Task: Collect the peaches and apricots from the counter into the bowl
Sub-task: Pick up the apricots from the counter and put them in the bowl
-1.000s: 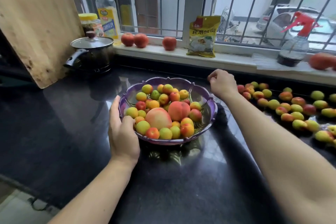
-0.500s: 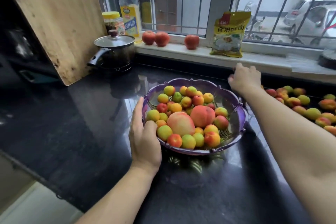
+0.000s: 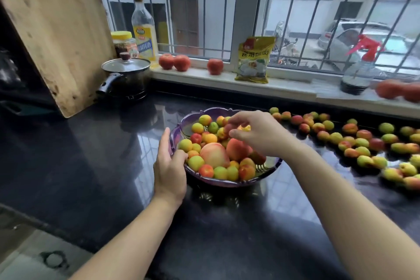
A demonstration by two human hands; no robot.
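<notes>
A purple bowl (image 3: 188, 120) stands on the black counter (image 3: 102, 154), heaped with small apricots and two big peaches (image 3: 214, 154). My left hand (image 3: 169, 166) rests against the bowl's left rim with straight fingers and the thumb over the edge. My right hand (image 3: 261, 132) hovers over the bowl's far side. Its curled fingers and thumb hold a reddish and a yellow apricot (image 3: 245, 128) just above the pile. Several loose apricots (image 3: 361, 142) lie scattered on the counter to the right of the bowl.
A lidded pot (image 3: 127, 77) and a leaning wooden board (image 3: 56, 29) stand at the back left. The windowsill holds an oil bottle (image 3: 144, 29), red fruits (image 3: 173, 62), a yellow bag (image 3: 254, 59) and a spray bottle (image 3: 361, 68). The counter's front edge runs along the lower left.
My right hand came from the counter behind the bowl's right rim to above the fruit pile, now holding apricots. My left hand stayed at the left rim. The view shifted.
</notes>
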